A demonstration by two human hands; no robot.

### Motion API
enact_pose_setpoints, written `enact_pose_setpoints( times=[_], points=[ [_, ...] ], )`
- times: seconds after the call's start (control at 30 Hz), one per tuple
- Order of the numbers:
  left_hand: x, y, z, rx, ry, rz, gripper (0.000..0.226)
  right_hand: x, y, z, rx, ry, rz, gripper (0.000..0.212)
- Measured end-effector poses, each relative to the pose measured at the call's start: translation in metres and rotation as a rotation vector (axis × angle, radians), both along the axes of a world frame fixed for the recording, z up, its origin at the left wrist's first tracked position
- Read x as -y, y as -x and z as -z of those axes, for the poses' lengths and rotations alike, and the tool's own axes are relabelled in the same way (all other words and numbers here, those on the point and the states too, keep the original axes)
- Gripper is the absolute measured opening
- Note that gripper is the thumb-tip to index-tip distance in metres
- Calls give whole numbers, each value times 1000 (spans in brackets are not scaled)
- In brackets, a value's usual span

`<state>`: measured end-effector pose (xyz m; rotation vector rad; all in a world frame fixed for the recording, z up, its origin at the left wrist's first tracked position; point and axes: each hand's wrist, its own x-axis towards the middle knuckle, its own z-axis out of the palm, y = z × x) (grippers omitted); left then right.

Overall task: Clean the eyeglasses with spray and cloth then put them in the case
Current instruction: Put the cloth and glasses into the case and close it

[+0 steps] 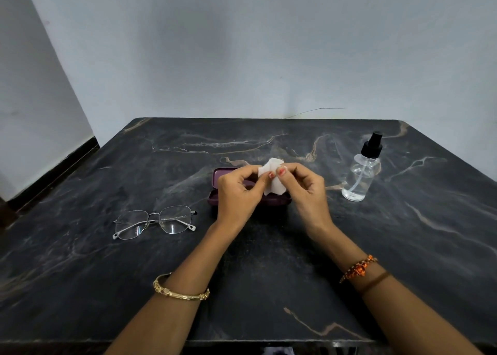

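Both hands pinch a small crumpled white cloth [273, 177] above the middle of the table. My left hand [238, 193] grips its left edge, my right hand [305, 186] its right edge. Beneath and behind them lies an open dark purple glasses case [223, 176], mostly hidden by the hands. Silver-framed eyeglasses [154, 221] lie folded on the table to the left of my left hand. A clear spray bottle [361, 176] with a black pump top stands upright to the right of my right hand.
A black marble table [80, 274] with pale veins carries everything. A pale wall runs just behind its far edge, and another wall stands to the left. The near edge is at the bottom of the view.
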<state>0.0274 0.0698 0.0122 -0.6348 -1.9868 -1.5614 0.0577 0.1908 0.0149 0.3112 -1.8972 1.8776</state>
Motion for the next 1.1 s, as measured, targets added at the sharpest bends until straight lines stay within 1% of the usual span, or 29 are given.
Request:
enact_pose_setpoints(
  times=[0.1,0.17,0.23,0.3,0.37,0.47,0.53,0.67,0.83,0.97,1.03,1.1],
  points=[
    [2,2,-3,73,-59,5,9,-1,1,1,-6,14,27,14],
    [6,6,-6,101,-110,-66,11,-3,3,0,15,53,73,15],
    [12,9,-8,115,-160,-155,21,-6,8,-1,63,105,130,14],
    [20,14,-11,135,-155,-216,27,-11,13,-4,133,132,182,14],
    [27,18,-12,163,-80,-276,25,-14,19,-5,201,93,204,14],
    [37,22,-12,200,73,-364,19,-15,28,-2,303,-76,225,18],
    [42,25,-12,230,180,-418,17,-15,33,3,337,-148,272,18],
    [44,27,-12,297,400,-456,16,-23,36,8,332,-298,348,13],
    [45,25,-14,321,529,-443,15,-25,33,7,317,-461,380,5],
    [46,23,-13,328,671,-458,17,-21,28,4,289,-659,420,5],
    [47,22,-13,345,717,-458,17,-18,26,4,263,-756,434,8],
    [47,21,-13,370,744,-458,18,-17,25,4,249,-812,431,11]
  ],
)
